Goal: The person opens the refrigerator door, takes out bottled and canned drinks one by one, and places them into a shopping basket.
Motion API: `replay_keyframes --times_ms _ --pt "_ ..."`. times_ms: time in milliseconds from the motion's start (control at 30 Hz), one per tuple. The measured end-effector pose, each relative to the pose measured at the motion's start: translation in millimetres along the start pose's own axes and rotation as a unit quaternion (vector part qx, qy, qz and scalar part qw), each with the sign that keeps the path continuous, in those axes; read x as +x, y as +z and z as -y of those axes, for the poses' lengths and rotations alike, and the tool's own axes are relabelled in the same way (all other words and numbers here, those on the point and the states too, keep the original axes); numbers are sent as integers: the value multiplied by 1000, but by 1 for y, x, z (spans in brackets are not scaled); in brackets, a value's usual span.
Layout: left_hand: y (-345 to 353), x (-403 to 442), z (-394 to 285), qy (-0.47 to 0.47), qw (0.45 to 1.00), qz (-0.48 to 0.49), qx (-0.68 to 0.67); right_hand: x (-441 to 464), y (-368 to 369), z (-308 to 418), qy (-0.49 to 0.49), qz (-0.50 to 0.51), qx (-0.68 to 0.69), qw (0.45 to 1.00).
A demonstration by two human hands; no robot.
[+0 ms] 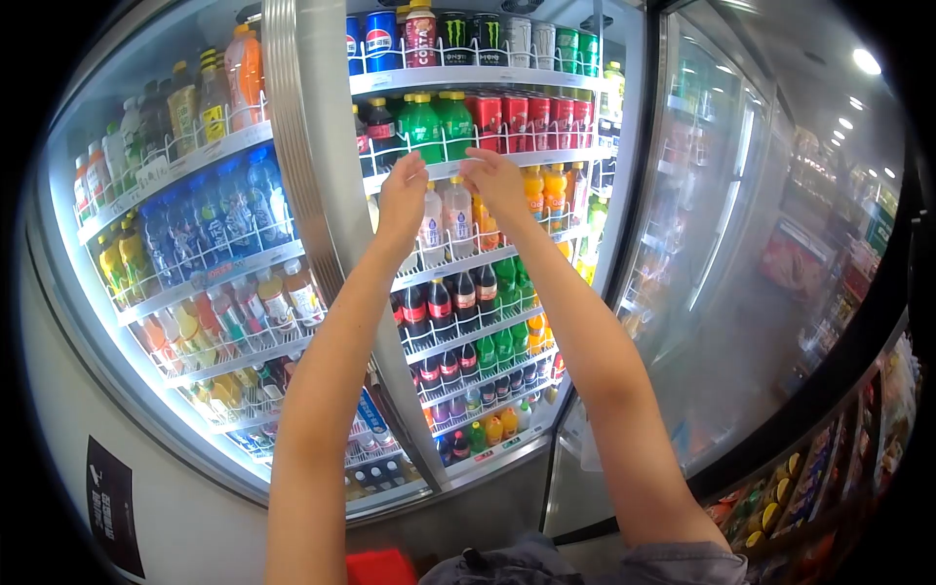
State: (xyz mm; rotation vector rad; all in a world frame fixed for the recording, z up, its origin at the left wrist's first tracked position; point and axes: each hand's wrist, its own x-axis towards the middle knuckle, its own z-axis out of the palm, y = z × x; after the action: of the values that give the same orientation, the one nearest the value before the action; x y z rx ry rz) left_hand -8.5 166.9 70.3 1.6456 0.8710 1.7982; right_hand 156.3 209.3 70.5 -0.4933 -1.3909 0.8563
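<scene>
Head view has green bottles [422,124] upright at twelve o'clock, none lifted off their shelf [551,157], with the left hand [401,200] and right hand [497,185] near them, fingers bent, though whether either grips anything I cannot tell.

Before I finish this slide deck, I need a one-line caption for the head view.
Left hand and right hand raised by green bottles in a lit drinks cooler.
</scene>
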Motion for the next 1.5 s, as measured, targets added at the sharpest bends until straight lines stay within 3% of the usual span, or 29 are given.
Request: replay_keyframes --times_ms 200,400,467,533,600,667,733,800,933,1000,1067,1167,1233,1500 --pt "2 49 32 -14 998 -44 33 40 -8 -27 7 18 -46 999" --pt "9 98 37 50 981 -106 155 99 8 -46 -52 20 -31 998" --pt "10 119 51 43 977 -118 172 113 13 -50 -109 -1 -183 977" --pt "11 135 67 65 961 -159 216 132 17 -60 -113 11 -188 976" --pt "8 151 80 64 958 -160 228 150 21 -72 -202 3 -195 960" --pt "6 165 91 -8 947 -177 268 164 25 -89 -220 12 -178 959" --pt "3 173 95 -16 947 -162 278 173 28 -90 -235 -6 -311 921" --pt "1 179 98 -24 946 -147 289 179 29 -94 -197 14 -295 935" --pt "-5 191 99 -53 952 -122 274 182 36 -86 -215 22 -376 901" --pt "-7 191 96 -81 953 -86 279 183 42 -84 -161 33 -422 892" --pt "-10 198 103 -68 954 -90 277 182 44 -84 -176 30 -425 887" --pt "-13 191 97 -75 944 -22 320 176 43 -83 -159 33 -394 905" --pt "-13 187 97 -37 961 -65 265 172 37 -82 -218 37 -367 904" --pt "-3 152 64 93 982 -34 164 152 28 -64 -303 6 -241 922"
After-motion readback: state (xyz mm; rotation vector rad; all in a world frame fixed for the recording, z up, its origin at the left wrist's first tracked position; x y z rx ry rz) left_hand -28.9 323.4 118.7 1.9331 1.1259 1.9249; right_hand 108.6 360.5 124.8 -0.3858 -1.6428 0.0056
